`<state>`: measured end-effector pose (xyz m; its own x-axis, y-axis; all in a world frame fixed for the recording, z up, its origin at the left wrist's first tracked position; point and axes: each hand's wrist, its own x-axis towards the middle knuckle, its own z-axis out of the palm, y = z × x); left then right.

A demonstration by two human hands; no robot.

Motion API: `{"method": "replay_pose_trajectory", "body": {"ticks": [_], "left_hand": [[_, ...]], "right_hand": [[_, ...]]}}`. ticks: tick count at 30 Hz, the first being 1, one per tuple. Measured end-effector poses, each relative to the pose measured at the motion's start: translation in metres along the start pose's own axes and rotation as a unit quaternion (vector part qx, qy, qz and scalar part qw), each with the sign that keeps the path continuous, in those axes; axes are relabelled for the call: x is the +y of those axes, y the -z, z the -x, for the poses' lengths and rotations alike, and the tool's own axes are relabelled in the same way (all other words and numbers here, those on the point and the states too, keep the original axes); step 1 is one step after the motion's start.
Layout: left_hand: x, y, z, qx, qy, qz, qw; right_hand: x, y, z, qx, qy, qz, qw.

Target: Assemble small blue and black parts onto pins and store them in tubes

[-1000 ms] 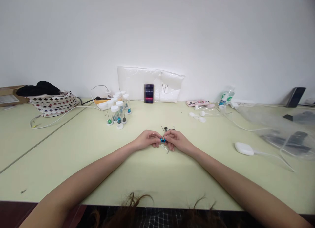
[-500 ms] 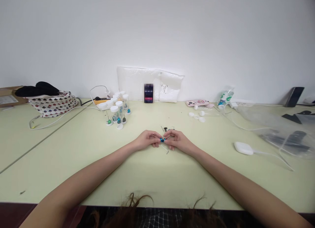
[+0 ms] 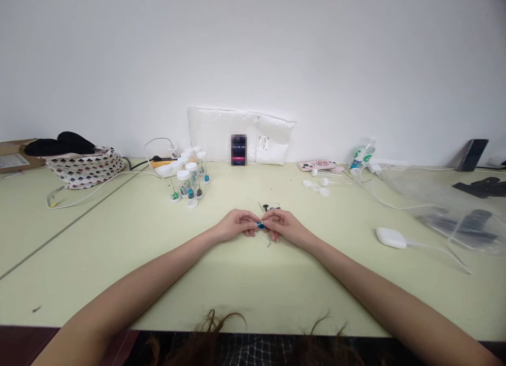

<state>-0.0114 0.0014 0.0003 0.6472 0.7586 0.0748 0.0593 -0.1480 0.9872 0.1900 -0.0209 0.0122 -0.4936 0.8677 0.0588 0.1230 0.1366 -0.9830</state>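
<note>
Between my two hands, just above the table, is a small blue metallic part. The fingertips of my left hand pinch its left side. My right hand is closed at its right side, with thumb and forefinger pressed together against it. Fingers cover much of the part, so its exact kind does not show. Below the hands lies a thin L-shaped hex key. Just behind them are a small black round-headed piece and other small parts, partly hidden by my right hand.
Several clear tubes with white caps, holding blue, green and dark parts, stand at the left back. A phone leans on a white padded bag. Loose white caps lie right of centre, a white charger farther right.
My right fingers have shifted very slightly at the blue part. Everything else stays in place.
</note>
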Motion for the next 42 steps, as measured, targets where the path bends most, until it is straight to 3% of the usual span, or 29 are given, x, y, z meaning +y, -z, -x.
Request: {"method": "replay_pose_trajectory", "body": {"ticks": [42], "left_hand": [[0.0008,-0.0006,0.0006,0.004,0.002,-0.005,1.000]], "right_hand": [[-0.0033,-0.0008,0.0010,-0.008,-0.005,0.000,1.000]]}}
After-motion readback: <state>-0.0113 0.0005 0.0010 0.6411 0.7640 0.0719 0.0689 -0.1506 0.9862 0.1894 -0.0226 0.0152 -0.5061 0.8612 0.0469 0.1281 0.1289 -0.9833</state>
